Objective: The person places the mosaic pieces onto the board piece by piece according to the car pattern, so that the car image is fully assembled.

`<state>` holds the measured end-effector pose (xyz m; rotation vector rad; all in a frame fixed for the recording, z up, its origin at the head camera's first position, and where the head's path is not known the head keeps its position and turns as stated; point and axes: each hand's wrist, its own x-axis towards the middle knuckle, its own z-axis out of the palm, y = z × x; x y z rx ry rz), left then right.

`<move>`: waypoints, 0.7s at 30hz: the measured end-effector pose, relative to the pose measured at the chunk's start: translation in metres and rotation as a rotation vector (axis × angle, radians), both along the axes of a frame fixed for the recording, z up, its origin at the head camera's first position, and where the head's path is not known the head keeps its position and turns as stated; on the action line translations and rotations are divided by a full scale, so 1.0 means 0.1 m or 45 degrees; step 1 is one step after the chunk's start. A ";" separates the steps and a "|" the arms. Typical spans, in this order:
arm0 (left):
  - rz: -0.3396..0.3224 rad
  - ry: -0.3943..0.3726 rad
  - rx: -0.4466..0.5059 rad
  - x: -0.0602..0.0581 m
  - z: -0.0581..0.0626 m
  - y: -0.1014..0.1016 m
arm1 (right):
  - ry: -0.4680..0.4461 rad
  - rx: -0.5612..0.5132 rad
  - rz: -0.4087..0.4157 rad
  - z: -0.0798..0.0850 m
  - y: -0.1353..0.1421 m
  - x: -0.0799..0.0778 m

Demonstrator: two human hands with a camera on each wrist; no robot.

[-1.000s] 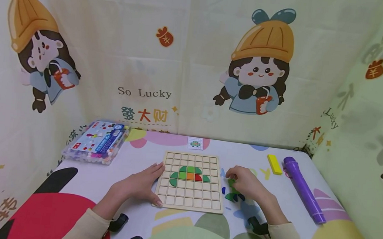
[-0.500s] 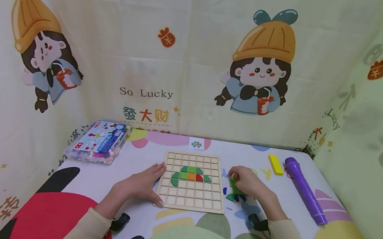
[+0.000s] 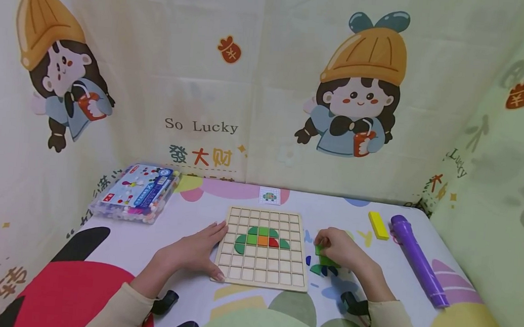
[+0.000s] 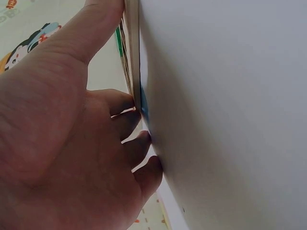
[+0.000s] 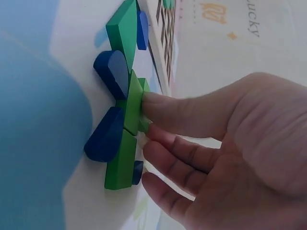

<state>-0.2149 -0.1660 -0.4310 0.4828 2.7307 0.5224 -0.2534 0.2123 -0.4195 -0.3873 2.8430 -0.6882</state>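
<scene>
A wooden grid board [image 3: 259,285] lies at the middle of the table, with green, orange and red pieces set in some cells. My left hand [image 3: 198,250] rests along its left edge, thumb at the near corner and fingers spread; the left wrist view shows the fingertips [image 4: 153,165] down at the tabletop. Right of the board, my right hand [image 3: 343,247] pinches a light green block [image 5: 145,122] between thumb and fingers, partly hidden by the thumb. Around it lie more green blocks [image 5: 120,160], a darker green piece [image 5: 122,36] and several dark blue rounded pieces [image 5: 106,136].
A small card [image 3: 270,196] with a printed grid pattern lies behind the board. A clear plastic box [image 3: 134,193] with a blue label stands at the back left. On the right are a yellow block [image 3: 378,226] and a purple stick-like tube [image 3: 419,260].
My right hand has shifted slightly to the right among the green blocks, and more green shows at its fingertips. The left hand stays at the board's edge.
</scene>
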 end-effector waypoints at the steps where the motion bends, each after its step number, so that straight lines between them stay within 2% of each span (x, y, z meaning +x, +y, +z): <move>1: 0.001 -0.001 0.006 0.00 0.00 0.00 | 0.002 0.006 0.005 0.00 0.00 0.00; 11: 0.009 -0.017 0.017 0.01 0.02 0.01 | -0.017 0.039 -0.016 0.00 -0.03 -0.01; 21: 0.018 -0.026 0.006 0.00 0.01 0.01 | 0.026 -0.063 0.005 -0.01 0.00 0.02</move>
